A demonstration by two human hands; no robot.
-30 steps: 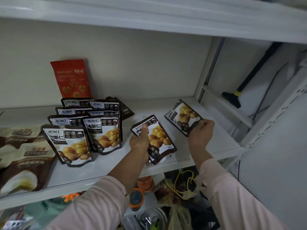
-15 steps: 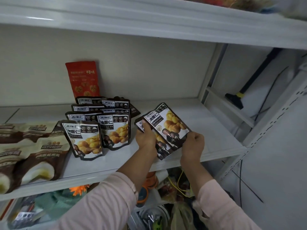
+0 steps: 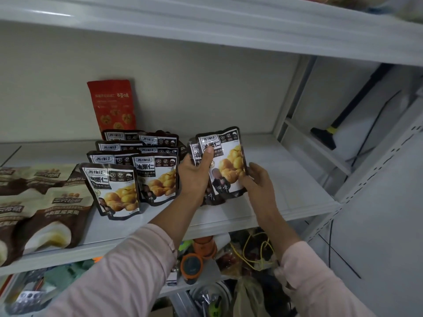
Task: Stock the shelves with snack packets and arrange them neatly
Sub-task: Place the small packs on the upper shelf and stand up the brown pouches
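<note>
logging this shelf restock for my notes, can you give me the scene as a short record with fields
held: black-and-white plastic chestnut packet, upright, overlapping a matching rear packet
left hand: grip on both held packets, thumb across the front one
right hand: grip on the front packet's right edge
stocked rows: matching chestnut packets, overlapping, left of the hands
back wall: red plastic packet leaning upright
far left: brown-and-cream pouches lying flat
support: white metal shelf

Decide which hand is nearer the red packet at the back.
Left. The left hand lies front-right of the red packet; the right hand lies farther right.
</note>
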